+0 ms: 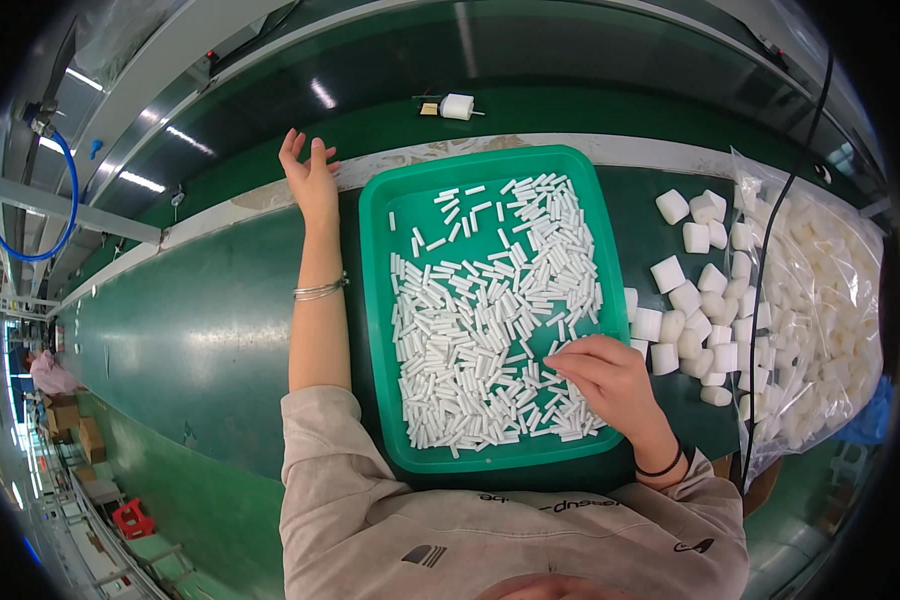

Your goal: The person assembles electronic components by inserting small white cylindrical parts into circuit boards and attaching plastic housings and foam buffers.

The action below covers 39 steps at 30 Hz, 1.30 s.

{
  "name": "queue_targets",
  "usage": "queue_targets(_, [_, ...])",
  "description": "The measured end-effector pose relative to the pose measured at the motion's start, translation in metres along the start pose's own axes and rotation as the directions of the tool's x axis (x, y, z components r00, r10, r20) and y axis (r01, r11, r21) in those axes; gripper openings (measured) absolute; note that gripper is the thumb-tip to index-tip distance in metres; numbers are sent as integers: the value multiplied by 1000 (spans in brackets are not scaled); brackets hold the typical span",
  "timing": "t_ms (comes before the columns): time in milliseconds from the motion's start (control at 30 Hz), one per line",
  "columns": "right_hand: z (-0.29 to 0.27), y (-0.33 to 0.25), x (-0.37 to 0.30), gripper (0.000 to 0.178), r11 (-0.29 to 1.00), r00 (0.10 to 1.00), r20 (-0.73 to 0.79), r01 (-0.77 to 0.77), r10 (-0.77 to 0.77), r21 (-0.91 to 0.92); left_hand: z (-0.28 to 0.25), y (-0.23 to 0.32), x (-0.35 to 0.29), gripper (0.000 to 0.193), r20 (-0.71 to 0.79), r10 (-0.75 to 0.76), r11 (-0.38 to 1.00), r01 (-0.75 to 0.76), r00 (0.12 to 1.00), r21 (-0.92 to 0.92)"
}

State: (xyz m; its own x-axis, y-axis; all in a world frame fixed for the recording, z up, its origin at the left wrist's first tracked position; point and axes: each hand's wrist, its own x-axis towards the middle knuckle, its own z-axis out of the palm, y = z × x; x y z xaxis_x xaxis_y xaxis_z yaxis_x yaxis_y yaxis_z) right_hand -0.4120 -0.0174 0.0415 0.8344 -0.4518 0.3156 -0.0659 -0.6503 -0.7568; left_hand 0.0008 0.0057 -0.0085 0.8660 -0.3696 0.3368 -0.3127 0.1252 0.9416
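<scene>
At the left, the green surface (170,320) stretches away past the tray, apparently the roomiest side for an arm to move. The left hand (312,180) is off beyond the tray's far left corner, its grip released, fingers loosely spread with nothing seen in them, and its forearm lies along the tray's left side. The green tray (372,310) comes next, its long axis running away from the person, and inside it are the white rods (450,365) — thin at the far left, heaped toward the near and right sides, their long axes pointing every way. The right hand (612,382) is much the nearer one: it reaches in over the right rim, and the closest rods lie below its fingertips and just to their left. That grip is drawn into a pinch; whether a rod sits between the tips, or whether they touch the heap, one cannot tell. Green tray floor shows between the rods around it. Room looks tighter on this side — the white blocks (664,360) crowd close along the tray's right edge, and past them the black cable (792,175) crosses in front of the clear bag (830,330) full of similar blocks.
</scene>
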Motion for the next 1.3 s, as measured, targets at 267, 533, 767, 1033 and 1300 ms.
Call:
queue_targets(267, [-1, -3, 2, 24, 999, 1000, 10, 15, -14, -39, 0, 0, 1, 48, -1, 0, 1000, 0, 1000, -4])
queue_targets(533, [0, -2, 2, 19, 998, 999, 9, 34, -34, -54, 2, 3, -2, 46, -6, -14, 1000, 14, 1000, -15])
queue_targets(767, [0, -4, 2, 18, 998, 999, 10, 31, -30, -56, -5, -11, 5, 17, 39, -18, 999, 20, 999, -34])
queue_targets(1033, [-1, -2, 2, 19, 997, 999, 22, 36, -34, -63, -2, -10, 4, 6, 11, -25, 999, 26, 1000, -27])
queue_targets(1300, [0, -5, 7, 25, 998, 1000, -13, -11, 10, -62, -12, -16, 22, 19, 34, 175, 916, -175, 984, 362])
